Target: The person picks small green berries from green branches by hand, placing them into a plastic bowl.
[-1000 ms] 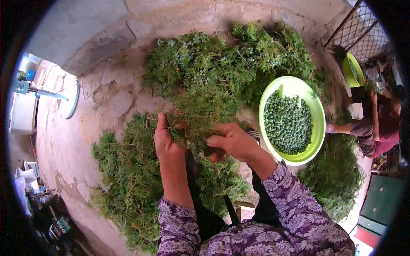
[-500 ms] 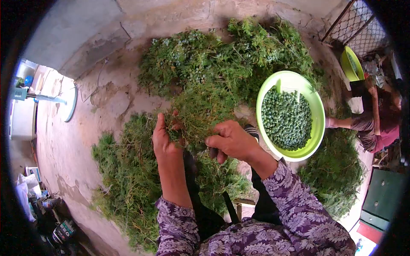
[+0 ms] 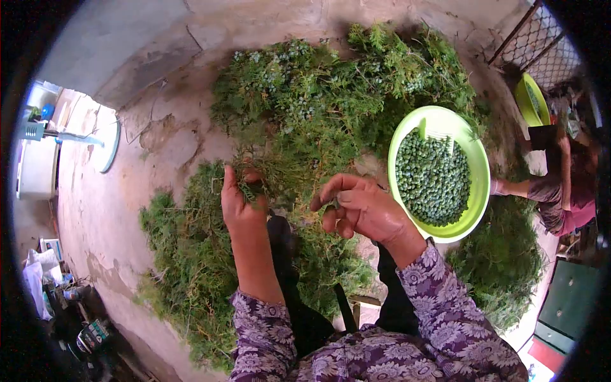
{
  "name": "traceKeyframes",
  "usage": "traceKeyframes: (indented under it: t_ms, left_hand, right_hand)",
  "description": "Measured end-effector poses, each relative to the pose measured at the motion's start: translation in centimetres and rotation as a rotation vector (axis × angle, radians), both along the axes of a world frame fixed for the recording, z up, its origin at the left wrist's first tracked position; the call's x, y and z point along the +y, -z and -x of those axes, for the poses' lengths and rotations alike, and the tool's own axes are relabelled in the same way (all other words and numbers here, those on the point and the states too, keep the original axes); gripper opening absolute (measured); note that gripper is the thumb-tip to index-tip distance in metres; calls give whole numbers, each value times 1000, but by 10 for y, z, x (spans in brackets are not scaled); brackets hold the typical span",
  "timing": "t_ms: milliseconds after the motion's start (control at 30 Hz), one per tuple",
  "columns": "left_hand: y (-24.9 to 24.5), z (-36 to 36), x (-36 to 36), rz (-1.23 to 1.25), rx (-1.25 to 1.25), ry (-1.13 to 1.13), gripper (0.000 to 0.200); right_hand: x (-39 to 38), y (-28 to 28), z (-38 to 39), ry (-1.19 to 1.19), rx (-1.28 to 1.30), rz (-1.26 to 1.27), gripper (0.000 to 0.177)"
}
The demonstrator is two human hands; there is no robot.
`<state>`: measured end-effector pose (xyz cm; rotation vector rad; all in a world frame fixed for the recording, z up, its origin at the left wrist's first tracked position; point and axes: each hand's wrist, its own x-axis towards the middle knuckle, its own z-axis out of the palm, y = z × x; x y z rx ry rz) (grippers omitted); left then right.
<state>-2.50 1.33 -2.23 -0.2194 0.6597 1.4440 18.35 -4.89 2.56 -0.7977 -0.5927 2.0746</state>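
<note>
My left hand (image 3: 245, 200) is closed round a leafy green sprig (image 3: 273, 172), thumb up, above the cut branches. To its right, my right hand (image 3: 363, 207) has its fingers curled, thumb near the index finger; whatever lies between them is too small to make out. Beside my right hand stands a light green basin (image 3: 482, 191) holding many small green berries (image 3: 433, 181). Branches with pale berries (image 3: 312, 89) are heaped beyond my hands, and more greenery (image 3: 197, 254) lies at the left.
Another heap of greenery (image 3: 496, 261) lies right of the basin. A co-worker (image 3: 566, 184) sits at the far right near a second green basin (image 3: 531, 99). A fan (image 3: 105, 143) stands at the left; a dark green cabinet (image 3: 566, 299) is at the lower right.
My right hand has moved slightly right, away from the sprig, and its fingers have loosened. My left hand still holds the sprig. The view has shifted slightly.
</note>
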Motion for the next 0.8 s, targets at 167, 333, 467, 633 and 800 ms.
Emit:
traceKeyframes:
  t_ms: [167, 333, 467, 633, 800]
  left_hand:
    - [-1, -3, 0, 78, 99, 26, 17]
    - [-21, -23, -10, 20, 225, -2, 24]
    - [-8, -23, -6, 36, 332, 130, 25]
    - [-6, -26, -11, -41, 440, 167, 27]
    - [-19, -33, -7, 108, 327, 129, 27]
  right_hand:
    - [-4, 14, 21, -110, -220, 148, 25]
    - [-5, 22, 39, -36, 14, 282, 39]
    - [2, 23, 47, -36, 219, 302, 36]
    - [2, 30, 55, -34, 58, 240, 34]
    - [1, 26, 64, 84, -74, 178, 27]
